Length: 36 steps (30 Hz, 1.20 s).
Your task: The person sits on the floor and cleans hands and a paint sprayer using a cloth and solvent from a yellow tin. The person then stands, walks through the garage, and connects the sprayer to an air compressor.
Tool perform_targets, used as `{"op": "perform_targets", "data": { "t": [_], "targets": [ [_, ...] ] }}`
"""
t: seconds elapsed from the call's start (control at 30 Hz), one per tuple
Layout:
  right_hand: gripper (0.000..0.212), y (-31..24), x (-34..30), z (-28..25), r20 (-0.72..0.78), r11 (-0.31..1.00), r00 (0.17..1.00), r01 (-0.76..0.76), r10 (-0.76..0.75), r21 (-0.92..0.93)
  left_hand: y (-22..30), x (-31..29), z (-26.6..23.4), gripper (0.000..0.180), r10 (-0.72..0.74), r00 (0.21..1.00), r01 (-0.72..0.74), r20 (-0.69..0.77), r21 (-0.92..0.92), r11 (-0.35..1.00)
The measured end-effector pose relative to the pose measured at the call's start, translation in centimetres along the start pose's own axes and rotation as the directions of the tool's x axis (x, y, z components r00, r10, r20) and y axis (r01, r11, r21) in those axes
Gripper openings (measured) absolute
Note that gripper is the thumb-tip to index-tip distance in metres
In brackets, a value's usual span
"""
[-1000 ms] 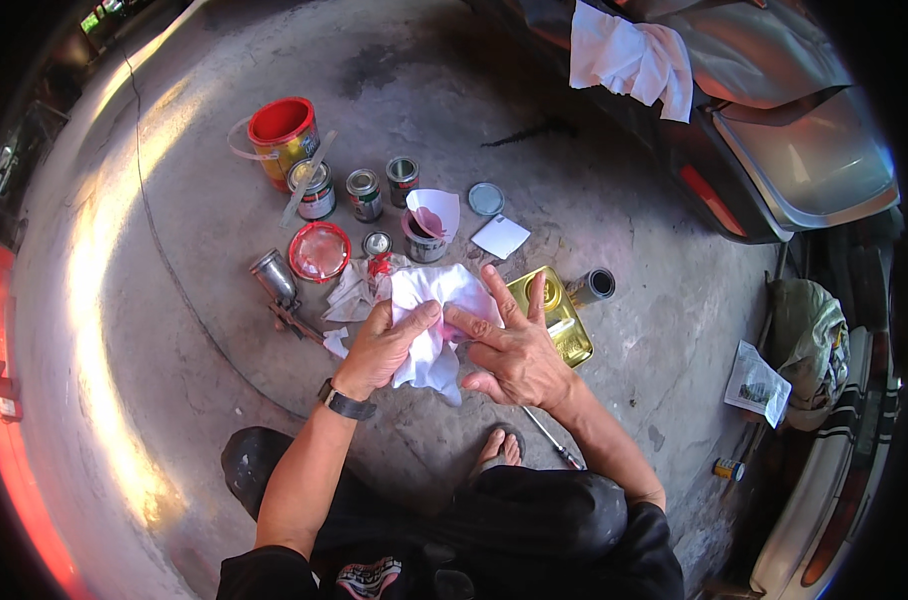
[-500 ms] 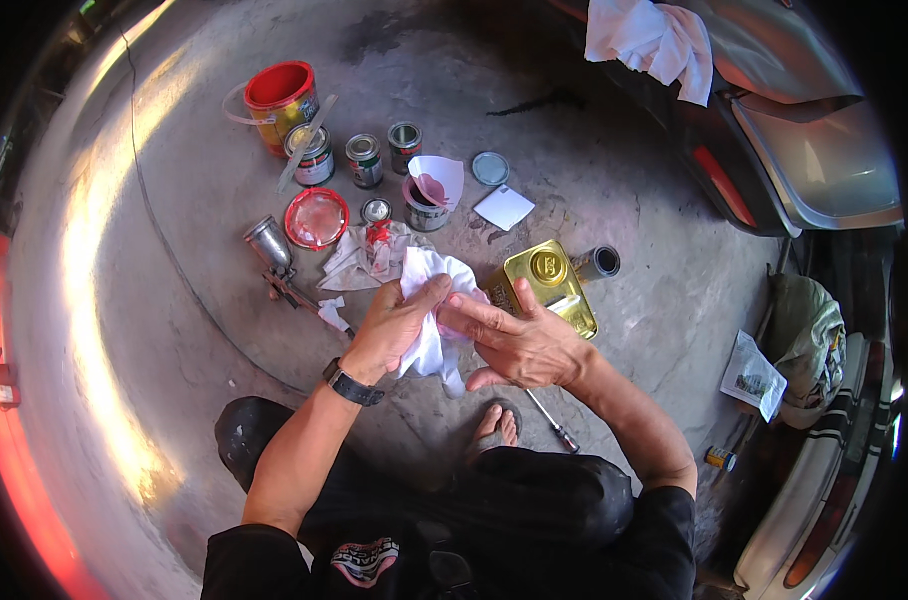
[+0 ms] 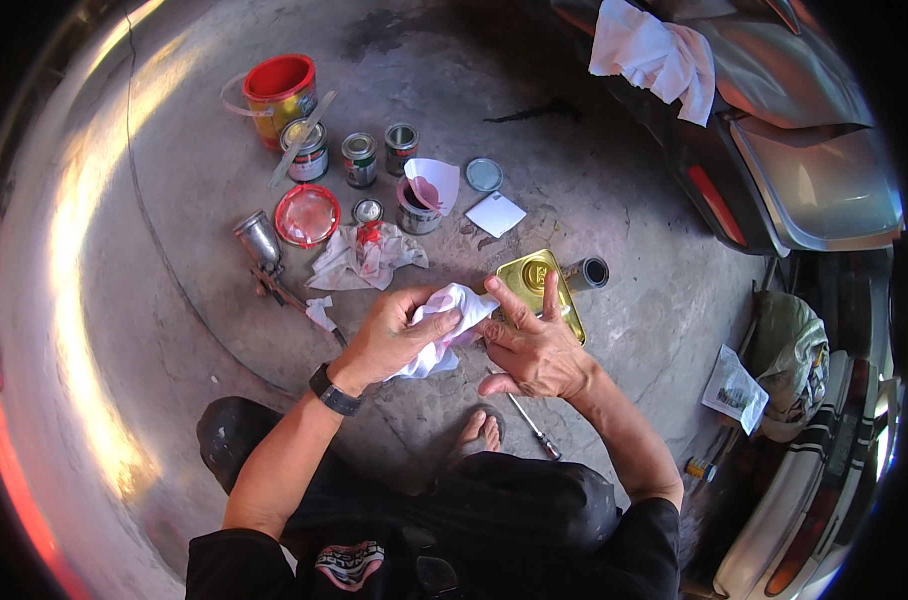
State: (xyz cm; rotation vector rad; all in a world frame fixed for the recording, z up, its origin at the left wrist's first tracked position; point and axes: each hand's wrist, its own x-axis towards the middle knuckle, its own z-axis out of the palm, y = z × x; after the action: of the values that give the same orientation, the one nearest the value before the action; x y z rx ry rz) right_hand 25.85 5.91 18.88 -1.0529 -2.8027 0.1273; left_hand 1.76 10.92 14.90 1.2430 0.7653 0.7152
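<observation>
A bunched white cloth [image 3: 452,318] with faint pinkish stains is gripped in my left hand [image 3: 392,338], thumb pressed on top. My right hand [image 3: 539,350] has its fingers spread, and one lower finger meets the edge of the cloth. Just beyond the right hand stands a square gold tin [image 3: 526,274], partly covered by the fingers. A small dark open can [image 3: 592,272] is beside that tin. Past the left hand lies a crumpled, red-stained rag [image 3: 352,262] on the concrete floor.
A spray gun [image 3: 262,245] lies at left near a hose [image 3: 199,318]. Farther off are a red-rimmed bucket [image 3: 284,95], several paint cans [image 3: 359,160], a can with a paper strainer [image 3: 416,215] and a red lid [image 3: 307,217]. A screwdriver-like tool [image 3: 536,430] lies near my foot. Car parts [image 3: 824,190] stand at right.
The cloth is more bunched up in my left hand. My right hand's fingers have spread wider. The whole view has shifted slightly.
</observation>
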Motion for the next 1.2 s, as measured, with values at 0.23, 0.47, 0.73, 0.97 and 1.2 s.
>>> {"op": "perform_targets", "data": {
  "t": [0.23, 0.47, 0.73, 0.97, 1.2],
  "targets": [
    [0.068, -0.9, 1.8, 0.5, -0.016, 0.940, 0.989, 0.135, -0.148, -0.315, -1.5, 0.1, 1.3, 0.030, 0.084, 0.971, -0.062, -0.225, 0.104, 0.993],
    [0.069, -1.1, 0.6, -0.9, 0.075, 0.998, 0.996, -0.057, 0.057, 0.007, -0.9, -0.1, 0.4, 0.028, -0.369, 0.928, 0.285, -0.042, -0.557, 0.780],
    [0.066, -0.8, 0.3, -1.1, -0.015, 1.000, 1.000, 0.005, -0.005, 0.003, -1.6, -0.2, 1.7, 0.029, 0.010, 0.997, -0.020, -0.071, -0.153, 0.988],
    [0.071, -1.4, 1.0, -0.3, 0.045, 0.893, 0.985, 0.170, -0.167, -0.417, -1.2, -0.5, 2.6, 0.030, -0.189, 0.970, 0.145, -0.152, -0.262, 0.954],
    [0.063, -0.8, -0.5, -1.6, 0.052, 0.996, 0.998, -0.027, 0.032, -0.084, -0.6, -0.3, 1.2, 0.027, -0.207, 0.975, 0.215, 0.075, -0.529, 0.821]
  ]
}}
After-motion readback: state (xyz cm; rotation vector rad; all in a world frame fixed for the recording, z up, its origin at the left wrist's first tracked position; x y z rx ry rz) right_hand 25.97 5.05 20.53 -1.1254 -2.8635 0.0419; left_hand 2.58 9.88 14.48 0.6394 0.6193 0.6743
